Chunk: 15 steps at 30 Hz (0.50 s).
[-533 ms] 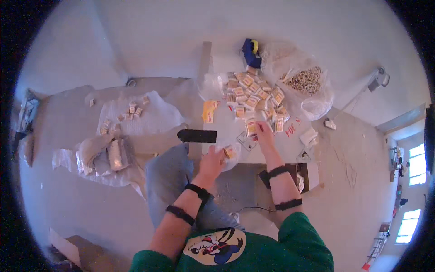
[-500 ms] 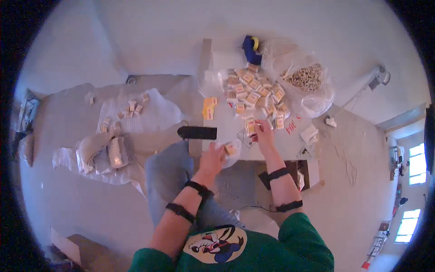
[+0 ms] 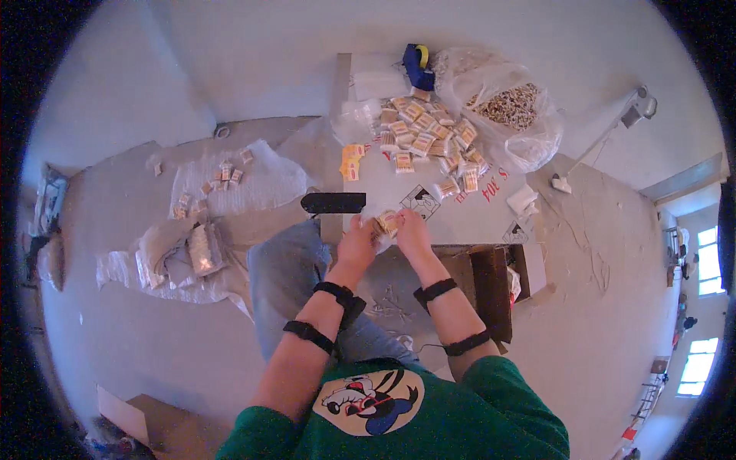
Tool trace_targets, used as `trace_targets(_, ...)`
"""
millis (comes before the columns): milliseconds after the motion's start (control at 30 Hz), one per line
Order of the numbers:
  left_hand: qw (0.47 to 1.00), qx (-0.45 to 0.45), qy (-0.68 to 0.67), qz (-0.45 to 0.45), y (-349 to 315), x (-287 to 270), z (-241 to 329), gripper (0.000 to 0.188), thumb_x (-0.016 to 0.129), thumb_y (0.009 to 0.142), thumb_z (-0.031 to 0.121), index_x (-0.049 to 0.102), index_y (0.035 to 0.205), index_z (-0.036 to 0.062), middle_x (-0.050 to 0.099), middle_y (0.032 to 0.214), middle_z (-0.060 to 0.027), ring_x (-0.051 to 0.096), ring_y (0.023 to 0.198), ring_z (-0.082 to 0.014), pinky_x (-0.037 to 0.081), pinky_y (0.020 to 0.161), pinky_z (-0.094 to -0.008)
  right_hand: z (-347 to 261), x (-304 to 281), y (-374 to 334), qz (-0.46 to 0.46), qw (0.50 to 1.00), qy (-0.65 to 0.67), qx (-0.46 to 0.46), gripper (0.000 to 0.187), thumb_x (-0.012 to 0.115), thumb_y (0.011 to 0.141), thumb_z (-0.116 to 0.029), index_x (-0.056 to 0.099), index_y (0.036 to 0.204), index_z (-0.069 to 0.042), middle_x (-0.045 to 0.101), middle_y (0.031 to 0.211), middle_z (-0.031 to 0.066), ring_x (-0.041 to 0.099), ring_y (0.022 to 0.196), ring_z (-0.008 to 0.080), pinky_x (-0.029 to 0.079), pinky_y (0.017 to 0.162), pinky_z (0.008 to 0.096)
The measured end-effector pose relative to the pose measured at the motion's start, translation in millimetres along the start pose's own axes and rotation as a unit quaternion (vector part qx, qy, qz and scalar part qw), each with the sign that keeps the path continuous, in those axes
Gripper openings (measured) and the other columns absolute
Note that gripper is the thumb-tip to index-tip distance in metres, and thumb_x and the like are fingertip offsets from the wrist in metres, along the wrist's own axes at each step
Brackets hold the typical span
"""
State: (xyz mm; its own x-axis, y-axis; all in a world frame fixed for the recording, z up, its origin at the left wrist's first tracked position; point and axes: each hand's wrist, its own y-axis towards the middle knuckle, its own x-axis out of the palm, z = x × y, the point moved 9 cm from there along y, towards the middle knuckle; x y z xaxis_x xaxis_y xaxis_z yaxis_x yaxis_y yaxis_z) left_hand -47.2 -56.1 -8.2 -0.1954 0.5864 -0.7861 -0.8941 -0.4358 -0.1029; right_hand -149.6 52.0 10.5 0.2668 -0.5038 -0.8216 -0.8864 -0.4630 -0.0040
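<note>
My left hand [image 3: 357,242] and my right hand [image 3: 414,232] are close together above the near edge of the white table [image 3: 460,222]. Right-hand fingers are closed on a small packet with a yellow label [image 3: 389,222]. My left fingers grip a clear plastic bag [image 3: 382,243], with another small packet inside it, mostly hidden by the hand. Beyond them lies a pile of similar small packets [image 3: 424,136]. Several yellow labels [image 3: 352,164] lie to its left. A black flat strip [image 3: 334,202] rests beside my left hand.
A clear bag of small brownish pieces [image 3: 509,106] stands behind the pile, next to a blue tape dispenser [image 3: 418,69]. An open cardboard box [image 3: 491,290] is below the table's near edge. At left, loose packets lie on a clear plastic sheet [image 3: 268,180]; a lamp [image 3: 639,107] stands far right.
My right hand has moved left and nearer with its packet, from beside the pile to the bag in my left hand. The left hand has shifted only slightly.
</note>
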Motion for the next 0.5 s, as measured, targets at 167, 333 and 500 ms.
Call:
trace_targets(167, 0.996, 0.011, 0.080, 0.045, -5.3, -27.4, 28.1, 0.057, 0.073, 0.069, 0.020, 0.051, 0.122, 0.0204, 0.032, 0.138, -0.0160, 0.052, 0.107, -0.0362, 0.047, 0.085, -0.0445, 5.7, 6.7, -0.2, -0.003, 0.999, 0.013, 0.034, 0.025, 0.059, 0.081, -0.015, 0.053, 0.102, -0.002, 0.059, 0.093, 0.0188, 0.057, 0.090, 0.0375, 0.046, 0.075, 0.0455)
trace_targets(333, 0.993, 0.075, 0.078, 0.045, -4.6, -27.9, 55.3, 0.051, 0.075, 0.066, 0.025, 0.058, 0.115, 0.0207, 0.033, 0.136, -0.0150, 0.045, 0.115, -0.0351, 0.042, 0.092, -0.0452, 30.0, -7.6, 0.5, 0.148, 0.987, 0.060, 0.026, 0.039, 0.064, 0.078, -0.021, 0.050, 0.107, 0.000, 0.060, 0.092, 0.0200, 0.058, 0.090, 0.0379, 0.047, 0.075, 0.0442)
trace_targets(500, 0.993, 0.050, 0.101, 0.024, -1.3, -21.7, 50.0, 0.047, 0.073, 0.068, 0.027, 0.060, 0.113, 0.0223, 0.035, 0.134, -0.0142, 0.045, 0.115, -0.0349, 0.041, 0.093, -0.0471, 43.8, 27.0, 8.3, -0.044, 0.992, 0.077, 0.092, 0.027, 0.061, 0.080, -0.023, 0.056, 0.096, -0.002, 0.061, 0.079, 0.0194, 0.061, 0.082, 0.0348, 0.047, 0.072, 0.0421)
